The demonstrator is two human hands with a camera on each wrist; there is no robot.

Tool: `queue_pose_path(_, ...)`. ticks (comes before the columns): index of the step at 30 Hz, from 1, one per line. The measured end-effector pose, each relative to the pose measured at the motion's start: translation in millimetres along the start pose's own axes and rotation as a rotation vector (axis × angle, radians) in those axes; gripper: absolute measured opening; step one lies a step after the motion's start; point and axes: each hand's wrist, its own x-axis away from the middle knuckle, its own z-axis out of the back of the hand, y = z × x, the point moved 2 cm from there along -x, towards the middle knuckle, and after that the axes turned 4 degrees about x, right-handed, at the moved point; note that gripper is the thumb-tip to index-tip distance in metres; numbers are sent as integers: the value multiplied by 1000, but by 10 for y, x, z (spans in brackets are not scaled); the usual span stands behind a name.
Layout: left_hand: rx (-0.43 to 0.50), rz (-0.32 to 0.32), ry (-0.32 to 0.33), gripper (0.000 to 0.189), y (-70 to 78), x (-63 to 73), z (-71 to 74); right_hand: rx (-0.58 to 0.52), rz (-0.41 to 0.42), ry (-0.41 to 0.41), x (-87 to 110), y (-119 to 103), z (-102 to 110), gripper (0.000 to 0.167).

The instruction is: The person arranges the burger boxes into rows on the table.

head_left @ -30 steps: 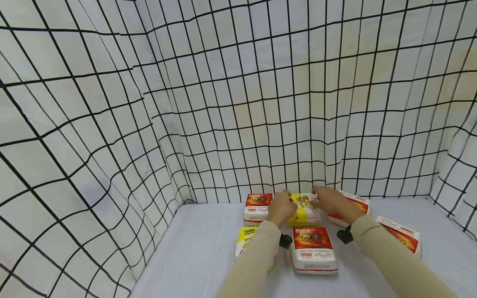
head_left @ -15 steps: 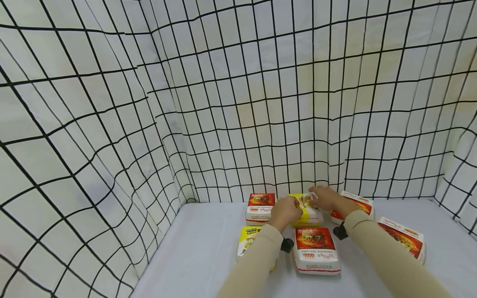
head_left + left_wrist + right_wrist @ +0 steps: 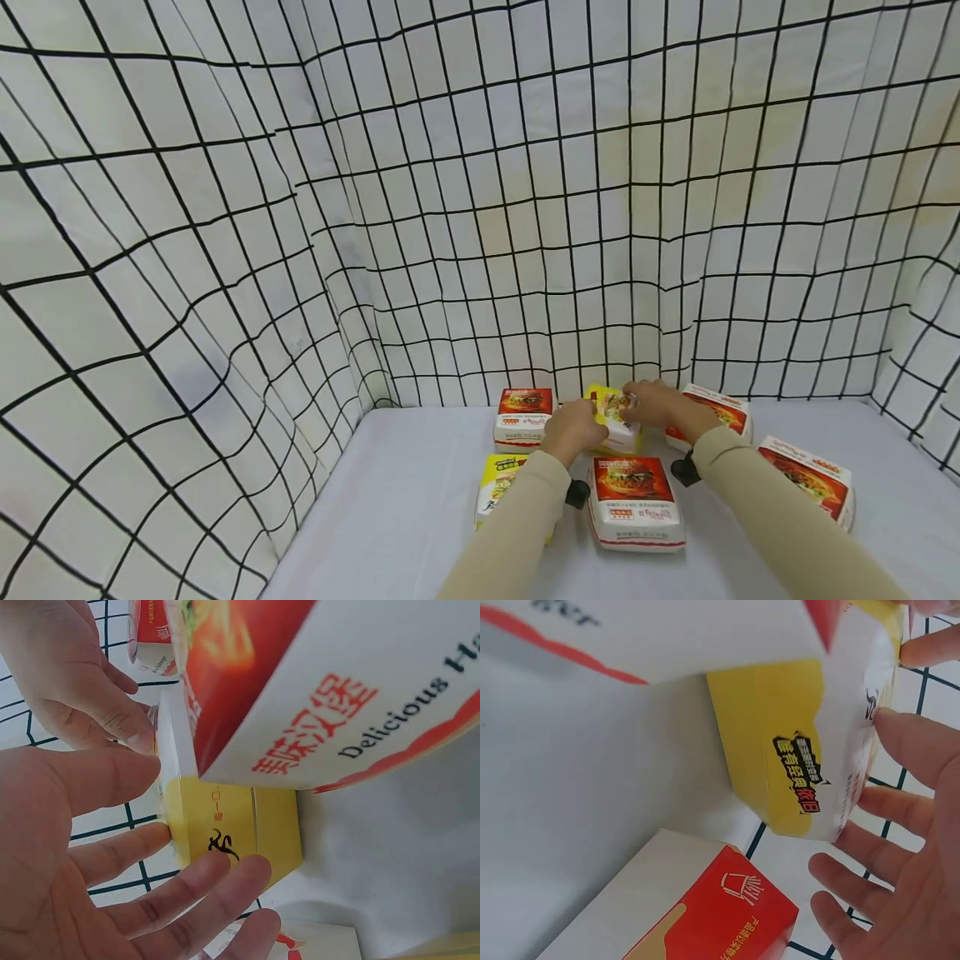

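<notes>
Rear yellow-and-white box, lower frame, right of centre, on the surface: now skewed, squarer half a second ago; seemingly being turned in place. Left hand: fingers extended, unclenched, contact unclear. Right hand: likewise loose, thumb touching the box.

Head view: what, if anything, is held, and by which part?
Apparently the rear yellow box, near its opposite ends, by left hand and right hand.
</notes>
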Motion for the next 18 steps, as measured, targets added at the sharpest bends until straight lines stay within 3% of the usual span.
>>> queue_pose_path(12,1,22,-3,35,-24,5,-40,13,14,33,97,-30,-12,48)
queue_pose_path(18,-25,15,26,45,-27,-25,-105,21,-1,34,121,-36,-23,45)
